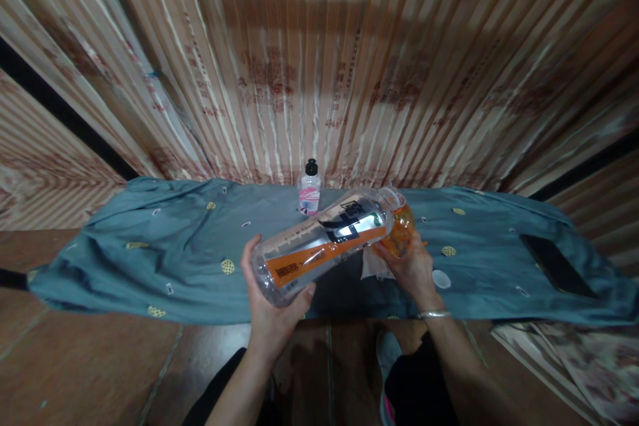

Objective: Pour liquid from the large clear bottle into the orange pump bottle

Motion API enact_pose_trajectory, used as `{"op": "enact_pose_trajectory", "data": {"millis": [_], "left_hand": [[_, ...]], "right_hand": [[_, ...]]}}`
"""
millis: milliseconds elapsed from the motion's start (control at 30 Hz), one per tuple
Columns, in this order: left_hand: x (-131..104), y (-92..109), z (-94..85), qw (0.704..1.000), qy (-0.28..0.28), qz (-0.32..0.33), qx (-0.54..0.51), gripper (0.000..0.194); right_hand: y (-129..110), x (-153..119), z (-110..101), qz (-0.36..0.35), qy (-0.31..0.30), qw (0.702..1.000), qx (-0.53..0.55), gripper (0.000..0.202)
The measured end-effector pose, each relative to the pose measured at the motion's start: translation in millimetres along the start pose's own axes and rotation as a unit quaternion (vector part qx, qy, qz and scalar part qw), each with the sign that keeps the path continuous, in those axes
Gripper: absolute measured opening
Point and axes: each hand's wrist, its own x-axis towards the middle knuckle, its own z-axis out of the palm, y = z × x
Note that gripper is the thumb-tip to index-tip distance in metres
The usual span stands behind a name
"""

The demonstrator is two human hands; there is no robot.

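My left hand (277, 313) is wrapped round the base of a large clear plastic bottle (324, 239) with an orange and silver label. The bottle is tilted, its neck end up and to the right. My right hand (410, 269) grips a smaller orange-tinted bottle (399, 229), whose top meets or overlaps the large bottle's neck; whether they touch I cannot tell. Under my right hand lies a pale cloth or tissue (375, 266). Just right of that hand is a round whitish lid (441, 279). A small clear bottle (310, 190) with a black cap and pink label stands behind.
A blue-green cloth with yellow prints (200, 279) covers the narrow table. On its right end lies a black phone (556, 265). Pleated beige curtains (299, 80) hang directly behind the table. Patterned fabric (574, 366) is at the lower right, above the tiled floor.
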Motion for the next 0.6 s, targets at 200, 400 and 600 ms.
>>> {"op": "enact_pose_trajectory", "data": {"millis": [200,400,600], "left_hand": [[-2.4,-3.3,-0.1,1.000,0.010,0.002,0.005,0.093],[-2.1,0.5,-0.8,1.000,-0.003,-0.017,-0.003,0.093],[-2.0,-2.0,-3.4,1.000,-0.013,-0.025,-0.002,0.096]], "right_hand": [[-0.8,0.1,-0.6,0.008,-0.004,1.000,0.007,0.098],[0.3,0.3,-1.0,0.016,-0.007,1.000,0.006,0.097],[-1.8,-0.3,-1.0,0.020,-0.007,1.000,0.007,0.101]]}}
